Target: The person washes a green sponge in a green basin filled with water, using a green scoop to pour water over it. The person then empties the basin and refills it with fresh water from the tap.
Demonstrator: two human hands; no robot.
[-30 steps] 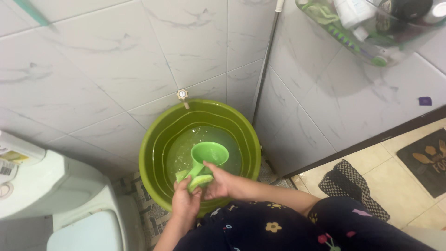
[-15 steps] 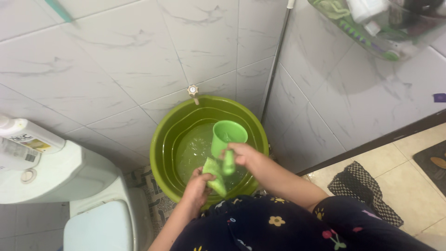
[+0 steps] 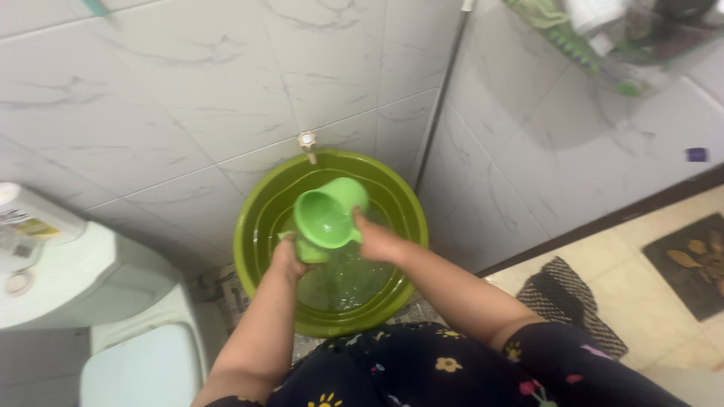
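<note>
Over the green basin (image 3: 260, 226), the right hand (image 3: 379, 243) is gripping the light green scoop (image 3: 326, 216), tipped mouth-up above the water. The left hand (image 3: 288, 257) is clasping a green cloth (image 3: 308, 251) beneath it. The basin is crowding the tiled wall (image 3: 188, 98); a toilet (image 3: 98, 301) is sitting left of the basin.

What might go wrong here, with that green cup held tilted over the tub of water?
The cup is tipped with its mouth toward the camera, so water could spill past the tub onto the floor. The right hand holds it only by the handle, and wet plastic may slip. The left hand presses a green cloth under it, which might drop into the water.
</note>
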